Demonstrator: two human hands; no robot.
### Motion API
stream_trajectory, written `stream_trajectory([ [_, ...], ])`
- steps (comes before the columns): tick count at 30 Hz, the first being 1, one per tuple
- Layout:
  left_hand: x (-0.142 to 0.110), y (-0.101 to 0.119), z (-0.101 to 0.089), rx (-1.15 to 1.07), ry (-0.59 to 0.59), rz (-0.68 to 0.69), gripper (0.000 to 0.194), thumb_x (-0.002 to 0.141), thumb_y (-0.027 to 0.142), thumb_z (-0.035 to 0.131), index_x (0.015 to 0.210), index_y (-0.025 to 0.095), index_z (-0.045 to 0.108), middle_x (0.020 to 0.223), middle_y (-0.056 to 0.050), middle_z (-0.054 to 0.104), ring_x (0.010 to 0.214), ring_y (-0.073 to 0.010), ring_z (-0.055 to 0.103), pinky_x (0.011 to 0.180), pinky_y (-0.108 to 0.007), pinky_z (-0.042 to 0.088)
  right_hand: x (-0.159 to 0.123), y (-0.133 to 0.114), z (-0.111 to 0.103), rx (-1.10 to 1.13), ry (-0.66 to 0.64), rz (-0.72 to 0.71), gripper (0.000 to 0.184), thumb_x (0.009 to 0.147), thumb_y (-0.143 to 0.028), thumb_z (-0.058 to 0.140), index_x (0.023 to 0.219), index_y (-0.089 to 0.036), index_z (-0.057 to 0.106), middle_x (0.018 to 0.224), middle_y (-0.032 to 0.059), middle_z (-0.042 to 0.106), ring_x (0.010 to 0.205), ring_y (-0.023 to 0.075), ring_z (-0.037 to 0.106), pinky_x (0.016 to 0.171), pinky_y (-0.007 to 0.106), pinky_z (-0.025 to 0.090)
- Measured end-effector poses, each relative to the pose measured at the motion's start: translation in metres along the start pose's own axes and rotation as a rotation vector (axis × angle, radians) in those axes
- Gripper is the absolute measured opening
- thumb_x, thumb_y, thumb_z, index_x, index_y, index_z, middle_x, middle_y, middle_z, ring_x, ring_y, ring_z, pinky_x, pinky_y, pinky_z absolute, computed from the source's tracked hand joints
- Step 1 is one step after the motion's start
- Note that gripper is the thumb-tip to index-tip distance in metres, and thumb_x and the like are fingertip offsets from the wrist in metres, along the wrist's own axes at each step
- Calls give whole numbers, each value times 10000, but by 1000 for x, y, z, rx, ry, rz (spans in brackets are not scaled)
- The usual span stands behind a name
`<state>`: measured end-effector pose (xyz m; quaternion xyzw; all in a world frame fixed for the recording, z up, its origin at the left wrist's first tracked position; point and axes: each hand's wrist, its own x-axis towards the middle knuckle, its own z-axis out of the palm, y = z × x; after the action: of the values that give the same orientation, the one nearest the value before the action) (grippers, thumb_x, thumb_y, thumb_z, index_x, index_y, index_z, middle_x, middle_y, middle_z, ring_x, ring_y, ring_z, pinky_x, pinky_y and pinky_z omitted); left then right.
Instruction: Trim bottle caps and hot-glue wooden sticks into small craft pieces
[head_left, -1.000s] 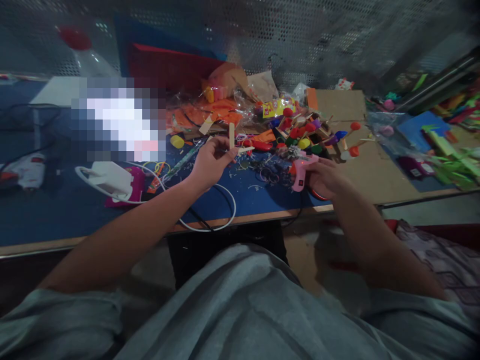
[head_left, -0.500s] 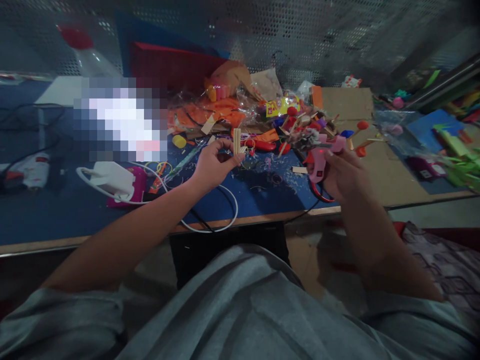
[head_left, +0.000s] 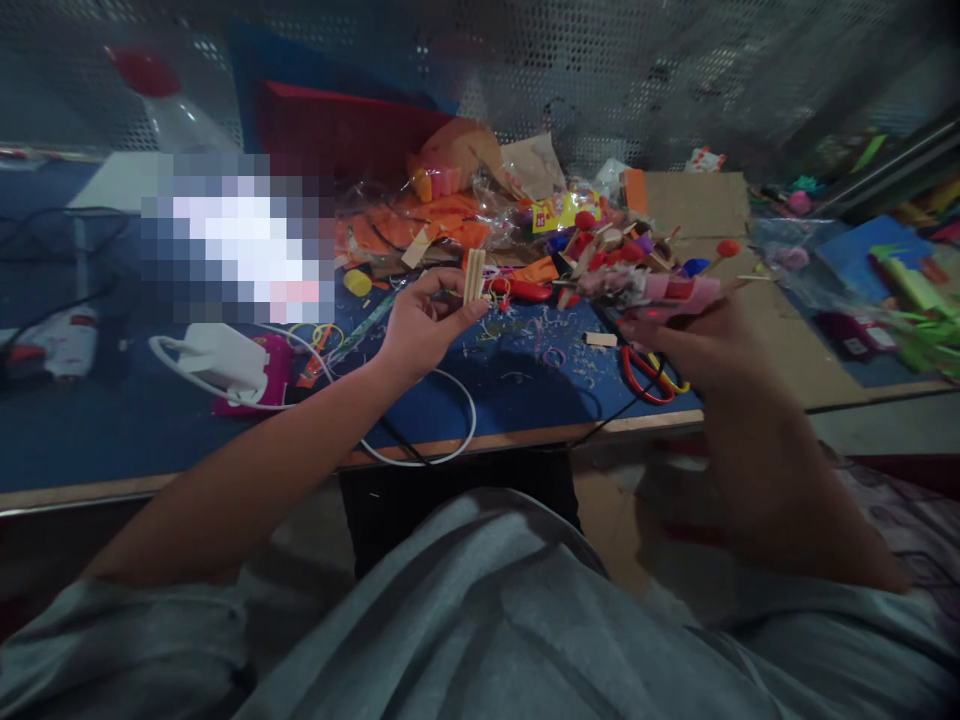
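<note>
My left hand (head_left: 427,325) is closed, thumb and fingers pinching a few flat wooden sticks (head_left: 475,277) that stand nearly upright above the table's middle. To the right, my right hand (head_left: 709,345) is closed on a pink hot glue gun (head_left: 667,292), its grip mostly hidden by the fingers and its nozzle end pointing left. The right hand is smeared by motion. Red and yellow scissor handles (head_left: 649,378) lie below the glue gun, beside a short wooden piece (head_left: 601,340). Glue threads and scraps (head_left: 553,358) dot the blue table between my hands.
A white charger (head_left: 225,358) sits in a magenta socket block at the left, its white cable looping near the front edge. Sticks with coloured balls (head_left: 607,245) and plastic bags pile up behind. Cardboard (head_left: 795,340) covers the right side. Another glue gun (head_left: 71,342) lies far left.
My right hand has moved right with the glue gun, whose nozzle now points left, uncovering the scissor handles and wooden piece. My left hand has shifted slightly right; the sticks have turned a little.
</note>
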<state>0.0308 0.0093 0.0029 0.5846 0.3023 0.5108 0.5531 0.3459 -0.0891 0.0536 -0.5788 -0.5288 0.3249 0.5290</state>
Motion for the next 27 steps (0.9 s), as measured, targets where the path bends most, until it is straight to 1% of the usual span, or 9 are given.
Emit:
stream_trajectory([
  [3, 0, 5, -1, -110, -12, -11, 505, 751, 495, 1030, 972, 223, 667, 1052, -4, 741, 918, -140, 787, 889, -310, 676, -1, -3, -5, -274, -117, -209, 276, 695, -310, 1004, 897, -266, 820, 984, 48, 758, 925, 244, 664, 914, 411, 567],
  [5, -2, 11, -1, -175, -57, -28, 511, 762, 501, 1027, 998, 236, 660, 1201, -22, 733, 983, -167, 812, 913, -346, 707, -2, -5, -3, -340, -208, -278, 212, 745, -309, 956, 917, -265, 842, 1036, 64, 776, 940, 248, 689, 908, 406, 561],
  [9, -8, 26, 1, -264, -183, -84, 638, 659, 607, 1064, 945, 229, 637, 1341, -35, 698, 1108, -237, 818, 801, -329, 731, -2, -5, 6, -459, -295, -365, 166, 829, -259, 837, 992, -268, 867, 1077, 70, 787, 960, 240, 722, 894, 390, 533],
  [12, -12, 32, 3, -250, -243, -144, 703, 607, 640, 1076, 904, 223, 594, 1381, -48, 693, 1241, -306, 791, 741, -322, 740, 0, -4, 13, -473, -343, -361, 150, 836, -264, 831, 981, -293, 859, 1038, 45, 779, 908, 238, 722, 842, 385, 527],
  [16, -14, 33, 5, -268, -316, -138, 632, 652, 612, 1070, 957, 232, 668, 1370, -55, 709, 1307, -330, 786, 847, -373, 769, 2, -6, 21, -450, -392, -325, 143, 828, -273, 856, 953, -342, 862, 1020, 33, 787, 885, 260, 726, 818, 403, 544],
  [18, -14, 30, 6, -293, -318, -133, 623, 655, 593, 1076, 1021, 245, 711, 1368, -57, 722, 1297, -334, 799, 891, -407, 773, 2, -8, 25, -432, -416, -306, 160, 806, -263, 876, 939, -350, 869, 1029, 39, 794, 905, 275, 736, 828, 416, 554],
  [21, -14, 25, 5, -334, -313, -131, 583, 669, 527, 1087, 1042, 241, 743, 1351, -43, 730, 1240, -306, 825, 978, -446, 768, 3, -10, 28, -421, -437, -292, 160, 789, -264, 893, 925, -347, 878, 1052, 46, 801, 933, 282, 749, 854, 424, 564],
  [24, -12, 17, 3, -375, -338, -116, 498, 726, 445, 1075, 1038, 222, 757, 1313, -21, 738, 1166, -257, 848, 1069, -461, 745, 2, -11, 29, -446, -434, -334, 131, 819, -283, 871, 940, -334, 871, 1069, 50, 807, 934, 282, 758, 860, 429, 573],
  [27, -9, 10, 0, -391, -350, -80, 457, 772, 389, 1054, 1058, 210, 746, 1292, -19, 760, 1163, -254, 852, 1109, -474, 726, 1, -12, 28, -483, -443, -350, 138, 848, -302, 861, 986, -304, 854, 1062, 60, 802, 911, 278, 754, 834, 420, 580],
])
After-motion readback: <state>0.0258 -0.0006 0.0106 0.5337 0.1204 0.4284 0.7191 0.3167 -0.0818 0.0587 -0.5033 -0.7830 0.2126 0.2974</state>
